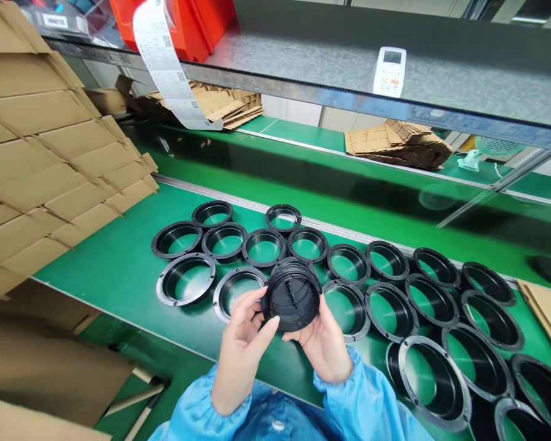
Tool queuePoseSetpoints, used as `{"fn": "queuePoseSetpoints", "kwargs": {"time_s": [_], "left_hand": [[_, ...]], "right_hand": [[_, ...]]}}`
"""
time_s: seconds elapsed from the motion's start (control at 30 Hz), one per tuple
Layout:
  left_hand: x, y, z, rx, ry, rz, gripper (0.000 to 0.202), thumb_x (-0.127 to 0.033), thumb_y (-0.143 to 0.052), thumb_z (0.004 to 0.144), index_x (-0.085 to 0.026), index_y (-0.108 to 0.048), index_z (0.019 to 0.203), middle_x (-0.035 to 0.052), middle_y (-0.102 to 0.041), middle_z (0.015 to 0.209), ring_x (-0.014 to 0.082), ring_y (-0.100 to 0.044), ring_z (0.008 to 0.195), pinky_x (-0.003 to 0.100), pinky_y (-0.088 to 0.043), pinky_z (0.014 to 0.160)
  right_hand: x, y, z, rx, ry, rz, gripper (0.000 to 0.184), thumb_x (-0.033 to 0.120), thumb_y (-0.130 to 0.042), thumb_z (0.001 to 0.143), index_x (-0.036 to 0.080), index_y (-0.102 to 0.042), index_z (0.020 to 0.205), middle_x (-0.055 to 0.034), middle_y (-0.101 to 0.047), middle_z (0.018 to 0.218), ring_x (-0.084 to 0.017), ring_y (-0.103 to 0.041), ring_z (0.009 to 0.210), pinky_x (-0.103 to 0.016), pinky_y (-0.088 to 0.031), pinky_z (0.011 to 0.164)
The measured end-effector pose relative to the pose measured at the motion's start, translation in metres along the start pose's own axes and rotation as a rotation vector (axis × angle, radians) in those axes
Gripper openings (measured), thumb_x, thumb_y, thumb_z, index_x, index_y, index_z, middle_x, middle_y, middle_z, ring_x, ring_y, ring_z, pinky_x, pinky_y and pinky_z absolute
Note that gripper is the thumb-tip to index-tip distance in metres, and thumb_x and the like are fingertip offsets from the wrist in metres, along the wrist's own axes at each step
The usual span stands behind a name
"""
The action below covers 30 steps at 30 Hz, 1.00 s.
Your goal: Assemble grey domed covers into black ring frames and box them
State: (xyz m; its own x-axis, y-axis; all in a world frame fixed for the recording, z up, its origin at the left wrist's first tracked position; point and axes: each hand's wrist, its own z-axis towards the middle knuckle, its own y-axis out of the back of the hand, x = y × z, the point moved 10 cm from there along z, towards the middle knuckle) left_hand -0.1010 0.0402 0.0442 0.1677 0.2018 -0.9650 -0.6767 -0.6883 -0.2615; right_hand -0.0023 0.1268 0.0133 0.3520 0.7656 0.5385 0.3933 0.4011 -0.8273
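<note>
Between my two hands is a round black plastic cap [292,299], raised above the green table with its ribbed face toward me. My left hand [245,337] grips its left edge, the thumb at the lower rim. At the right edge, my right hand [324,340] has its fingers closed round the side and underneath. Just behind the cap, black flanged rings stand on the table, one ring [223,300] partly covered by my left hand. Another ring [358,312] sits to the right of my right hand.
Several more black rings [434,383] spread across the green table [114,239]. Stacked cardboard [37,141] rises at the left. A shelf [298,55] above bears a red bin [193,27], a paper label strip [165,67] and a white remote [389,72]. Flattened cardboard [397,144] lies behind.
</note>
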Motion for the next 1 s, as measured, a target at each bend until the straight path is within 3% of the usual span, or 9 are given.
{"fn": "queuePoseSetpoints", "kwargs": {"time_s": [0.17, 0.33, 0.63, 1.0], "left_hand": [[-0.012, 0.004, -0.006, -0.014, -0.178, 0.107, 0.040, -0.029, -0.081, 0.088, -0.039, -0.070, 0.125, 0.0016, -0.052, 0.132, 0.0169, -0.058, 0.119, 0.021, -0.053, 0.104], [-0.014, 0.003, -0.009, 0.010, -0.228, 0.173, 0.039, -0.028, -0.078, 0.091, -0.041, -0.069, 0.126, 0.0014, -0.051, 0.130, 0.0155, -0.057, 0.117, 0.018, -0.053, 0.102], [-0.002, 0.007, -0.002, -0.019, -0.067, 0.081, 0.040, -0.036, -0.081, 0.088, -0.034, -0.069, 0.126, 0.0054, -0.055, 0.134, 0.0199, -0.061, 0.120, 0.023, -0.056, 0.102], [0.011, 0.008, -0.001, -0.047, 0.105, 0.009, 0.057, -0.047, -0.084, 0.085, -0.024, -0.060, 0.132, 0.0086, -0.064, 0.131, 0.0206, -0.062, 0.117, 0.024, -0.056, 0.098]], "right_hand": [[0.002, 0.005, 0.002, -0.063, 0.025, -0.004, 0.052, 0.064, -0.065, 0.094, 0.021, -0.077, 0.121, -0.0104, -0.078, 0.115, -0.022, -0.078, 0.092, -0.029, -0.066, 0.067], [0.001, 0.008, 0.003, -0.071, 0.026, -0.004, 0.052, 0.064, -0.065, 0.094, 0.020, -0.078, 0.118, -0.0102, -0.079, 0.111, -0.022, -0.077, 0.086, -0.029, -0.065, 0.063], [-0.003, 0.007, 0.004, -0.081, -0.010, 0.013, 0.052, 0.060, -0.072, 0.091, 0.019, -0.077, 0.121, -0.0106, -0.078, 0.115, -0.020, -0.077, 0.086, -0.027, -0.066, 0.064], [-0.006, 0.012, 0.002, -0.152, -0.028, -0.030, 0.055, 0.061, -0.075, 0.088, 0.017, -0.076, 0.122, -0.0138, -0.078, 0.117, -0.022, -0.077, 0.085, -0.027, -0.065, 0.060]]}}
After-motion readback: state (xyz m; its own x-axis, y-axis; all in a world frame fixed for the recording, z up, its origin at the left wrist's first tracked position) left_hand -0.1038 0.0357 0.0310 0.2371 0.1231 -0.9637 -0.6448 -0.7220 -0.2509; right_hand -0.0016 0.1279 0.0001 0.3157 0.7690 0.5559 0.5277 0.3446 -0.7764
